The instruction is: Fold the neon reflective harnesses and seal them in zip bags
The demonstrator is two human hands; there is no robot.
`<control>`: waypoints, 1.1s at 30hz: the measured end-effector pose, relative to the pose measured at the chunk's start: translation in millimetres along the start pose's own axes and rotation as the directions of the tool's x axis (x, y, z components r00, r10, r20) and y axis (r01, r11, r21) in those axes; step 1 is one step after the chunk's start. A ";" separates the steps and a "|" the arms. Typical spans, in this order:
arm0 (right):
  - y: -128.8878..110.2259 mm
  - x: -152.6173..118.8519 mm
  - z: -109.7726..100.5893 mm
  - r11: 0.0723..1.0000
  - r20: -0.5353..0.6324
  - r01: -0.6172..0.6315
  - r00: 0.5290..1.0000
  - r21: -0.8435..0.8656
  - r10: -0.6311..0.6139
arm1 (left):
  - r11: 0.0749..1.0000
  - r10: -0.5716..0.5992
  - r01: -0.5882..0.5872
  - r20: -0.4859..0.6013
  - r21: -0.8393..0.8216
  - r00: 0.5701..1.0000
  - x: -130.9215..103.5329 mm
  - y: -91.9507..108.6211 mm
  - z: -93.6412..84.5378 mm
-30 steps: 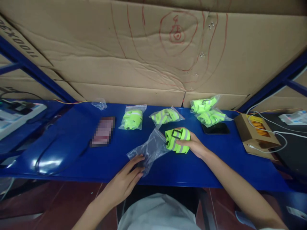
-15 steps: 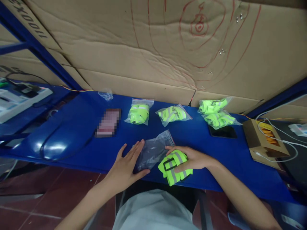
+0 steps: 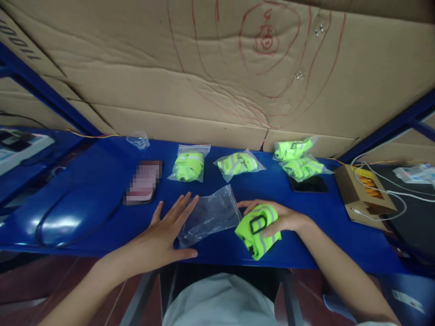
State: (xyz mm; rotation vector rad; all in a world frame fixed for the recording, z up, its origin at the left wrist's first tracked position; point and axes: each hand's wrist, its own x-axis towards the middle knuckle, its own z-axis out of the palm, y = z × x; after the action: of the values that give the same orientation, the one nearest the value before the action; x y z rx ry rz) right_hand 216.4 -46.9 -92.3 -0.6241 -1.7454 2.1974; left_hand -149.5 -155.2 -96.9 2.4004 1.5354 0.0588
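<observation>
My right hand grips a folded neon-yellow reflective strap with grey stripes and a black buckle, thumb on top and fingers behind. It is held over the front of the blue table. Left of it lies a flat, clear zip bag with nothing in it, its zip edge toward my right hand. My left hand is spread open at the bag's left end, fingers stretched out, holding nothing. Whether its fingertips touch the bag I cannot tell.
Along the back stand bagged neon straps, another bag and a stacked pair partly over a black phone. A pixelated phone lies left; a cardboard box with a white cable sits right. A cardboard wall closes the back.
My right hand has lifted and turned the folded strap, moving it slightly right, away from the bag. My left hand has slid left with fingers spread wider. The camera view has shifted.
</observation>
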 end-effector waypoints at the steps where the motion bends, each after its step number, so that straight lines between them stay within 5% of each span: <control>1: -1.2 -2.5 -4.7 0.997 -0.047 0.029 0.999 0.076 -0.025 | 1.000 0.014 -0.014 -0.019 -0.010 1.000 1.8 7.1 -5.4; 4: -2.7 -7.5 -16.5 0.957 -0.170 0.126 0.982 0.261 -0.083 | 0.996 0.077 -0.080 -0.076 -0.043 0.994 16.1 32.8 -9.7; 7: -0.6 -8.8 -22.7 0.932 -0.174 0.148 0.980 0.331 -0.094 | 0.999 0.039 -0.037 -0.176 0.012 0.984 41.1 54.1 5.3; 11: 0.2 -6.9 -19.8 0.998 0.037 -0.059 0.998 0.037 0.057 | 0.998 -0.025 0.037 -0.250 0.043 0.968 74.7 62.7 26.6; 14: -3.4 -5.0 -11.9 0.962 0.143 -0.127 0.976 -0.242 0.164 | 0.999 -0.017 0.027 -0.235 0.040 0.972 90.1 58.3 31.2; 19: -7.4 -5.6 -5.6 0.973 0.134 -0.112 0.981 -0.201 0.140 | 1.000 0.006 -0.001 -0.202 0.029 0.979 94.6 50.8 36.2; 23: -7.1 -5.9 -6.8 0.987 -0.075 -0.048 0.997 -0.152 0.037 | 0.998 0.020 -0.006 -0.243 0.059 0.970 90.4 53.9 37.2; 27: -6.5 -4.1 -5.8 0.999 -0.304 -0.030 0.952 0.017 0.034 | 0.993 0.081 -0.049 -0.306 0.110 0.949 88.8 57.4 26.4; 30: -5.6 -2.7 -4.8 0.985 -0.463 0.004 0.883 0.172 0.077 | 0.988 0.133 -0.094 -0.374 0.120 0.918 89.3 56.9 13.4; 33: -5.6 -1.1 -4.4 0.977 -0.642 0.067 0.762 0.204 0.082 | 0.988 0.150 -0.123 -0.439 0.091 0.886 89.3 57.5 4.0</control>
State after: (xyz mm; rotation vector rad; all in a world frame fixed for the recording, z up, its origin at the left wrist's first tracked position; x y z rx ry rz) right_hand 219.2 -42.3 -87.5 -1.1643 -1.1193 1.8058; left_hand -59.5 -98.7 -96.3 2.6702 1.5542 0.6446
